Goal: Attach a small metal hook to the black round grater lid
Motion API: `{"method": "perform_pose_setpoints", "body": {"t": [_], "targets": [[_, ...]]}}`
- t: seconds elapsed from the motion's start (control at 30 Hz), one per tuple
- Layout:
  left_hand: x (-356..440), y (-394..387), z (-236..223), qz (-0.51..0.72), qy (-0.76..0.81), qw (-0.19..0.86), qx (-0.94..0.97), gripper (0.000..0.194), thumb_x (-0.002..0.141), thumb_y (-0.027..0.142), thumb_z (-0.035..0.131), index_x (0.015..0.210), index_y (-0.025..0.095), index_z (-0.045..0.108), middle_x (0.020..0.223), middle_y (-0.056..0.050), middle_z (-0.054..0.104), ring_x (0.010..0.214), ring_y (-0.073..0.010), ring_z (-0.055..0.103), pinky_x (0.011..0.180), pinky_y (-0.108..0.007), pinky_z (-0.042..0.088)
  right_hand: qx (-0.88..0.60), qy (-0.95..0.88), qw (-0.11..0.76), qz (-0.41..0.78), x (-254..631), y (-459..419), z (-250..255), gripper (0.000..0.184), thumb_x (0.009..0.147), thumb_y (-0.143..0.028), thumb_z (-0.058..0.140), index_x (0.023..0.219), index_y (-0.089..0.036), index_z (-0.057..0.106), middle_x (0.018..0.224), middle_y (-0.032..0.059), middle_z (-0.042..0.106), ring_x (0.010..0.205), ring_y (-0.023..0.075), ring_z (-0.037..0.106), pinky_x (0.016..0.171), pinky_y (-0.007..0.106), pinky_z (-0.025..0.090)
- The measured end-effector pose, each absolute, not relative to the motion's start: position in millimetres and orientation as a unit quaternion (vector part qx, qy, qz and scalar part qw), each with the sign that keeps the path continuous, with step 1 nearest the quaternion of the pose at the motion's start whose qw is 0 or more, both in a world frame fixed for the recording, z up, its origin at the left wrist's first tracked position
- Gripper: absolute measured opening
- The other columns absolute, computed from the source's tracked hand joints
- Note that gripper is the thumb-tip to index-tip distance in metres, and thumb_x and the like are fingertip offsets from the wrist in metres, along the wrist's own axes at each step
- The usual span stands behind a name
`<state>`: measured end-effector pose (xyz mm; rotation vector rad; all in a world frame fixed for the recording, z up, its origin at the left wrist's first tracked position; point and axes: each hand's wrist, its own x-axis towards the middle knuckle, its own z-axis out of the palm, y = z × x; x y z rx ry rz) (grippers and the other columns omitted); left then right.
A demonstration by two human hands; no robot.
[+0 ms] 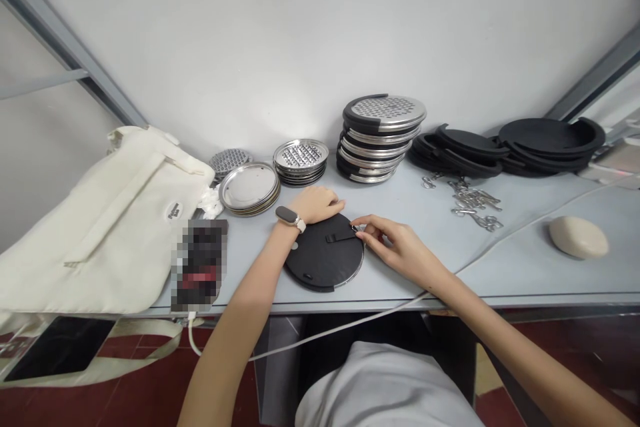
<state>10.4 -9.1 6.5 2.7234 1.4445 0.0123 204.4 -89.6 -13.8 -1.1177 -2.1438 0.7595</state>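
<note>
A round black grater cover (320, 257) lies on the table in front of me, a thin silver edge showing at its lower right. A black strap or tab crosses its face. My left hand (319, 203), with a watch on the wrist, curls at the cover's far rim; its fingertips are partly hidden. At the cover's right edge, my right hand (393, 243) pinches a small metal clip (355, 228) between thumb and forefinger, by the end of the strap. Several similar metal clips (473, 199) lie loose to the right.
Behind stand a tall stack of graters (387, 110), a smaller grater stack (301, 157) and metal discs (249, 185). Black covers (547, 137) pile up at back right. A cream bag (100, 227), phone (200, 267), white cable (493, 240) and beige rounded object (579, 237) surround the work.
</note>
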Motion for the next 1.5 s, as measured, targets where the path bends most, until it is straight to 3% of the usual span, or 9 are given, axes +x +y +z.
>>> {"method": "perform_pose_setpoints", "body": {"t": [0.93, 1.2, 1.5], "targets": [[10.3, -7.9, 4.9, 0.003, 0.466, 0.022, 0.884, 0.057, 0.09, 0.049, 0.025, 0.073, 0.016, 0.068, 0.076, -0.01, 0.067, 0.073, -0.0204, 0.061, 0.064, -0.028, 0.039, -0.422, -0.806, 0.307, 0.28, 204.4, -90.8, -15.7, 0.024, 0.091, -0.034, 0.041, 0.1, -0.019, 0.058, 0.06, -0.0022, 0.049, 0.054, 0.012, 0.045, 0.057, 0.023, 0.04], [9.8, -7.8, 4.7, 0.01, 0.461, 0.025, 0.887, 0.057, 0.09, 0.049, 0.025, 0.071, 0.015, 0.068, 0.073, -0.01, 0.066, 0.07, -0.0198, 0.061, 0.063, -0.028, 0.038, -0.424, -0.778, 0.357, 0.296, 205.0, -88.4, -18.7, 0.026, 0.09, -0.033, 0.045, 0.112, -0.019, 0.05, 0.075, 0.0031, 0.06, 0.069, 0.0163, 0.056, 0.065, 0.027, 0.045], [10.9, -8.9, 5.6, 0.002, 0.469, 0.02, 0.883, 0.056, 0.09, 0.048, 0.026, 0.074, 0.016, 0.068, 0.077, -0.01, 0.067, 0.073, -0.0204, 0.061, 0.066, -0.028, 0.039, -0.406, -0.804, 0.335, 0.278, 203.5, -88.6, -18.9, 0.029, 0.092, -0.025, 0.04, 0.112, -0.022, 0.06, 0.091, 0.008, 0.063, 0.08, 0.0188, 0.059, 0.073, 0.031, 0.047]]}}
